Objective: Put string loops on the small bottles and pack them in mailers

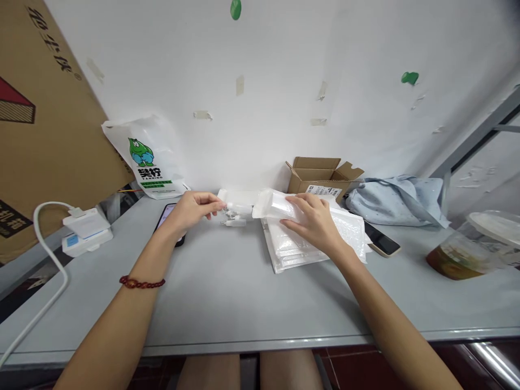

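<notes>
My left hand (200,207) is closed in a pinch above the far middle of the desk, its fingertips beside the cap of a small translucent bottle (242,209). Whether it grips that cap or something else is too small to tell. A second small bottle (235,222) lies just in front, with bits of thin metal between. My right hand (312,219) has thumb and fingers around a white translucent plastic packet (280,205). That packet rests over a stack of white bubble mailers (292,253). Behind the bottles is a flat white piece (244,196).
An open cardboard box (319,176) stands by the wall, near a light blue cloth bag (396,200). Phones lie at left (166,214) and right (382,239). A drink cup (467,252) stands right; white chargers (86,230), a cable and a white plastic bag (148,157) are left.
</notes>
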{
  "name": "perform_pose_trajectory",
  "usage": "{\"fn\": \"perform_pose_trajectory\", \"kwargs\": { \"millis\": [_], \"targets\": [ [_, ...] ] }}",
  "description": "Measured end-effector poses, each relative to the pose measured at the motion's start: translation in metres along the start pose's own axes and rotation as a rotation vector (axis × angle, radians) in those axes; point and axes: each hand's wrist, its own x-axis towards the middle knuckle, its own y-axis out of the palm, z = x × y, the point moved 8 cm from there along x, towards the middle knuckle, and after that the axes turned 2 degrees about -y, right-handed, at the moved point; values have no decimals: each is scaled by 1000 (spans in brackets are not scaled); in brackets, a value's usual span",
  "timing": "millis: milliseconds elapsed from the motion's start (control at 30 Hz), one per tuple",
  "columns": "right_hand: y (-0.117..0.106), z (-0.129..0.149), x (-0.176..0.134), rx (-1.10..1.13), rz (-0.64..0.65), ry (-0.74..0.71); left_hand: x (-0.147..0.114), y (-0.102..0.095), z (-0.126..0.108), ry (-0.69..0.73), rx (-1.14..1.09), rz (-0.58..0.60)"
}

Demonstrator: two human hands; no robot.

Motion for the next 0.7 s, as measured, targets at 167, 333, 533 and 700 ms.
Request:
{"fn": "perform_pose_trajectory", "kwargs": {
  "millis": [167,333,533,700],
  "targets": [
    [1,5,-1,-19,13,-40,-3,10,-9,44,-43,-88],
    [-3,23,-2,-1,-7,-193,-14,64,-28,179,-68,59],
    [-6,14,-1,-21,-61,-136,-1,21,6,69,1,-239],
    [-8,10,-1,-21,-59,-99,18,19,39,54,358,-188]
  ]
}}
